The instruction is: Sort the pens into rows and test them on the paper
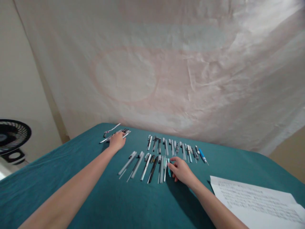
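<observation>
At the far left of the table, my left hand [117,141] reaches over a loose pile of pens [107,138]. Its fingers curl down on a pale pen [126,135] whose end sticks out beside them; the fingertips are partly hidden. My right hand [180,170] is at the right end of the front row of pens, thumb and fingers closed on a short teal pen piece [169,167]. Just left of it lie a white pen [165,171] and a clear pen barrel [161,170]. Further along that row is a black pen [152,170].
Behind, a second row holds several pens, parts and caps [166,147], ending in a blue pen [202,155]. Written paper sheets [252,197] lie at the right on the green tablecloth [119,206]. A black fan [14,136] stands left of the table; a sheet [171,79] hangs behind.
</observation>
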Motion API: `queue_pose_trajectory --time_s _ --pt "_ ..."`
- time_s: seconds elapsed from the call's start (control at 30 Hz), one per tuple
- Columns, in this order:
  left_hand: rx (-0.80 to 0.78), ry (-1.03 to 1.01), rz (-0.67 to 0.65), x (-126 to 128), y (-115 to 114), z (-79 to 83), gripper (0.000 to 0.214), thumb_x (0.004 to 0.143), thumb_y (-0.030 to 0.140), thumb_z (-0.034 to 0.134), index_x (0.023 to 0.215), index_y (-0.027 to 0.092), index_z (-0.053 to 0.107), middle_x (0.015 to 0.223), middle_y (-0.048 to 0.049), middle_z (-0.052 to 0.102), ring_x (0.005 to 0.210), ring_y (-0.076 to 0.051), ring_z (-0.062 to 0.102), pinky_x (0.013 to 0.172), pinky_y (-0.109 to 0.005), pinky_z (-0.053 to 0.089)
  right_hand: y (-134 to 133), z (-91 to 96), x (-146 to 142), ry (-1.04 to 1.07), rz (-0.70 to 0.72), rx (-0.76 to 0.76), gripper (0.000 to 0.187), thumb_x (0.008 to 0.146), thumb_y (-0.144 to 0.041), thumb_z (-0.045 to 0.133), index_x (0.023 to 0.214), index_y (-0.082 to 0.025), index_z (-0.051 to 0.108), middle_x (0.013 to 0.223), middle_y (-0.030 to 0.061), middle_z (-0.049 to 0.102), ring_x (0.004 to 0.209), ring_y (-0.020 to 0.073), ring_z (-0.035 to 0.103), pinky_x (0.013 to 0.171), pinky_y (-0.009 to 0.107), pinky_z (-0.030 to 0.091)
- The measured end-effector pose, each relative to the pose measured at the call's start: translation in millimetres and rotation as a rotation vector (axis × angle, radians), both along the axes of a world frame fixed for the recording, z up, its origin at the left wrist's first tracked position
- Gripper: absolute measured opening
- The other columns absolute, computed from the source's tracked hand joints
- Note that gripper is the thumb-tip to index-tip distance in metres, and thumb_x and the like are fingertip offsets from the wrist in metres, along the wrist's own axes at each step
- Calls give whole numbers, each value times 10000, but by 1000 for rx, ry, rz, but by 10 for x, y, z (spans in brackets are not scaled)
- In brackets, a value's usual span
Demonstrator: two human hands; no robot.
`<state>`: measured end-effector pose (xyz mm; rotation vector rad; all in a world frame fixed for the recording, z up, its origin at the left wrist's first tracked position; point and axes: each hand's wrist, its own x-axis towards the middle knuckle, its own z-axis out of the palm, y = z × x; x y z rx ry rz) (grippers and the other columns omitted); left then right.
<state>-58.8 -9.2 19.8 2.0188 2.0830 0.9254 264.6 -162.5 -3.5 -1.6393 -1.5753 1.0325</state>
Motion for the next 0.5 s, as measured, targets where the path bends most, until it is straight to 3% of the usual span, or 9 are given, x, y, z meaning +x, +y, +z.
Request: queue_pose_trajectory --time_s 0.17,0.27,0.37,0.5 --pt "-20 233 72 -150 -9 -61 261 730 298 522 943 169 600 1048 -122 578 1041 -285 482 897 -407 328 -10 4 17 -48 6 5 260 787 -300 485 998 -149 492 597 -38 512 397 87 518 317 161 387" --pt "-22 328 77 -143 -25 -66 265 745 298 505 963 174 594 1047 -121 577 1039 -281 472 883 -390 328 -65 179 16 -118 30 113 220 779 -283 494 938 -143 550 609 -13 541 454 92 521 388 171 391" --pt "-25 398 78 -125 -39 -54 251 755 287 494 957 172 590 1047 -122 579 1040 -285 461 872 -390 325 -279 613 1 -132 109 281 216 785 -316 485 871 -154 600 660 27 587 537 116 526 480 210 410" --pt "-28 455 82 -103 -67 -44 246 772 271 477 969 165 577 1064 -130 570 1048 -294 453 868 -403 315 -957 1429 -31 -83 335 450 237 797 -365 452 895 -257 640 683 38 608 602 147 535 535 250 419"
